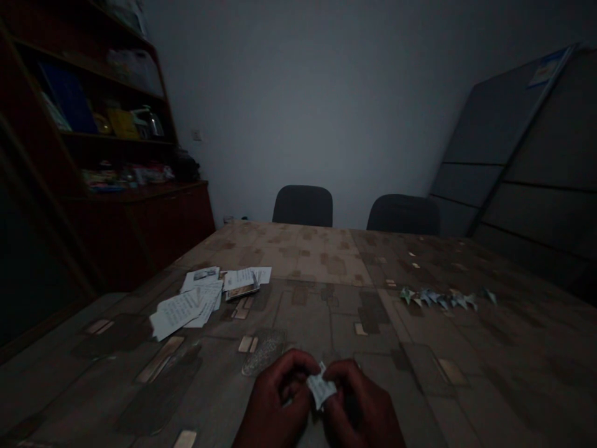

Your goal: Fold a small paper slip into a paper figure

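Note:
Between my two hands, near the front edge of the view, is a small piece of folded printed paper [321, 389]. My left hand [284, 398] pinches its left side between thumb and fingers. On the other side, my right hand [357, 401] grips the paper's right edge and lower corner. Off to the right on the table lies a row of several small folded paper figures [438, 298]. Loose printed paper sheets [186, 308] are spread in a pile at the left, with more papers [242, 281] beside them.
A patterned cloth covers the table [298, 305]. Two dark chairs [303, 205] stand at its far side, before a pale wall. A wooden shelf unit [140, 205] with mixed goods is at the left, and grey panels [485, 130] lean at the right. The room is dim.

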Action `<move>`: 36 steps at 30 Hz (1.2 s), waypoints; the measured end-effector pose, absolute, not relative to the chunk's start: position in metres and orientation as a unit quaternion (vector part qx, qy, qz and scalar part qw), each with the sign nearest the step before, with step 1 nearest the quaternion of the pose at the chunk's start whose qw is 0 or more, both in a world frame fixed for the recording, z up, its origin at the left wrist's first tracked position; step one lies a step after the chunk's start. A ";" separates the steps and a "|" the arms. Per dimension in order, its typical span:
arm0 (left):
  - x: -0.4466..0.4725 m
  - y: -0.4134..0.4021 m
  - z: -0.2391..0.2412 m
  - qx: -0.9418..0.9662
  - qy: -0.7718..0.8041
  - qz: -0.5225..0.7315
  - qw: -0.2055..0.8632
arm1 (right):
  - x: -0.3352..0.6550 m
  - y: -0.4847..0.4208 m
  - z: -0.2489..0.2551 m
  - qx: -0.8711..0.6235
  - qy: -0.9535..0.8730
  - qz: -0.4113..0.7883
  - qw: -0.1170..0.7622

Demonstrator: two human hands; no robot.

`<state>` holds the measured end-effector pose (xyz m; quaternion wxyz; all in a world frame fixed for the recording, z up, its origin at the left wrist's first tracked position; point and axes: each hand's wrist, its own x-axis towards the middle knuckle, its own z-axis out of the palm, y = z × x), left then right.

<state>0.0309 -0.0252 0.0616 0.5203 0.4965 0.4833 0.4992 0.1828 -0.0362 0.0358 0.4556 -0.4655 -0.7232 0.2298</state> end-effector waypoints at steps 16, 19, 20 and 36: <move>0.029 -0.026 0.063 0.488 0.472 0.496 0.542 | 0.181 -0.036 0.044 -0.471 -0.708 0.245 0.466; 0.031 -0.026 0.061 0.494 0.486 0.495 0.524 | 0.182 -0.036 0.042 -0.467 -0.717 0.244 0.457; 0.031 -0.026 0.060 0.497 0.486 0.496 0.520 | 0.182 -0.036 0.041 -0.466 -0.720 0.243 0.454; 0.026 -0.026 0.059 0.664 0.484 0.469 0.325 | 0.189 -0.030 0.034 -0.376 -0.800 0.150 0.443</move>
